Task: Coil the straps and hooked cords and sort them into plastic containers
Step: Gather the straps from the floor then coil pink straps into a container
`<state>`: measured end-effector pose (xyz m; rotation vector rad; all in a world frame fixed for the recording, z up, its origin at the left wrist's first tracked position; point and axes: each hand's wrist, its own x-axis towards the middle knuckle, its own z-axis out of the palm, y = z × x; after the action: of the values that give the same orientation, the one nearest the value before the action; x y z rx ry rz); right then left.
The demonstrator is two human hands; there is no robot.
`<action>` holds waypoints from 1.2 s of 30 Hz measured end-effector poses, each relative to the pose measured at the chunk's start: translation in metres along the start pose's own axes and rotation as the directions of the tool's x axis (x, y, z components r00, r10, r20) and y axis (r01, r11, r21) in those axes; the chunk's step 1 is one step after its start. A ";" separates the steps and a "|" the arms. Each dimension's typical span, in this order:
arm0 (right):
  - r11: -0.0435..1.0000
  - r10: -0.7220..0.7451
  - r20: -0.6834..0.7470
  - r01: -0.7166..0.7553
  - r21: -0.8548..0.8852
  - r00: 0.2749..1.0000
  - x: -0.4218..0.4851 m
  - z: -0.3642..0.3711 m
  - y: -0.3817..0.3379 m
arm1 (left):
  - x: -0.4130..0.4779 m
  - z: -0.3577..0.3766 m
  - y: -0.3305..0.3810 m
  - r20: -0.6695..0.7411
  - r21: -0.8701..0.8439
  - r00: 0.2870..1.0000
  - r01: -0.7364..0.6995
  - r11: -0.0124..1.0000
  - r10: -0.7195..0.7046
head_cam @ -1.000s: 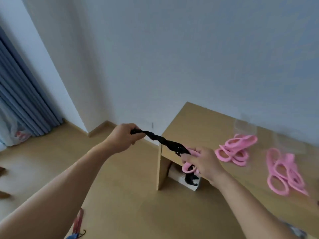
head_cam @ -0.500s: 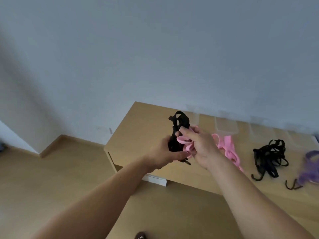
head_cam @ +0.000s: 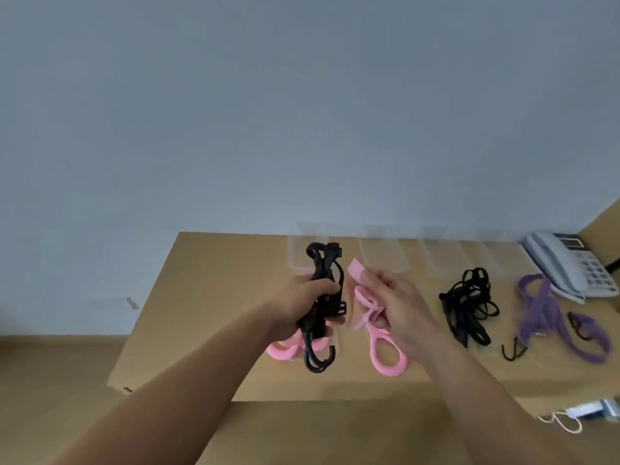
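My left hand (head_cam: pixel 298 305) grips a bundled black hooked cord (head_cam: pixel 320 280) above the wooden table (head_cam: pixel 214 263); its hooks hang down below my fist. My right hand (head_cam: pixel 399 303) holds a pink strap (head_cam: pixel 364 298), one end sticking up past my fingers. A pink loop (head_cam: pixel 387 350) lies under that hand and more pink straps (head_cam: pixel 285 347) lie under my left wrist. A heap of black cords (head_cam: pixel 469 303) sits right of my hands, with purple straps (head_cam: pixel 543 307) and a dark hook (head_cam: pixel 511 350) beyond. Several clear plastic containers (head_cam: pixel 382 256) line the table's back edge.
A white desk phone (head_cam: pixel 570 263) stands at the table's far right corner. A wall rises straight behind the table. On the floor at lower right lie a white power strip (head_cam: pixel 585 407) and a pale cord (head_cam: pixel 560 424). Wooden floor spreads to the left.
My view swung right from the floor to the table. The black cord went from stretched between both hands to bundled in my left fist; my hands drew apart, the pink strap staying in my right.
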<state>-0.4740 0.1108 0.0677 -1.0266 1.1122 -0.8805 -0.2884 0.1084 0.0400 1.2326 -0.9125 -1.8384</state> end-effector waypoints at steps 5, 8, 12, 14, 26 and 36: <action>0.998 0.046 -0.090 -0.050 -0.043 0.995 0.006 -0.039 0.015 | 0.047 0.028 -0.012 0.022 -0.052 0.998 0.053 0.997 -0.051; 0.994 0.088 -0.072 -0.092 -0.051 0.994 0.020 -0.063 0.029 | 0.071 0.040 -0.020 0.050 -0.060 0.996 0.080 0.995 -0.077; 0.934 0.043 -0.146 -0.091 -0.345 0.988 0.050 -0.085 0.054 | 0.095 0.050 -0.026 -0.069 0.020 0.993 0.094 0.995 -0.092; 0.702 -0.125 -0.132 -0.006 -0.712 0.983 0.059 -0.099 0.072 | 0.102 0.053 -0.030 -0.131 0.027 0.985 0.113 0.993 -0.109; 0.144 -0.086 0.262 0.272 -0.951 0.961 0.088 -0.142 0.119 | 0.125 0.102 -0.043 -0.332 0.127 0.929 0.217 0.968 -0.165; 0.930 -0.071 -0.082 0.036 -0.366 0.994 0.092 -0.164 0.076 | 0.140 0.128 -0.018 -0.305 -0.108 0.949 0.053 0.993 -0.084</action>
<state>-0.6084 0.0147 -0.0495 -1.3369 1.3662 -0.7872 -0.4508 0.0162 0.0020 1.4536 -0.6052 -1.6585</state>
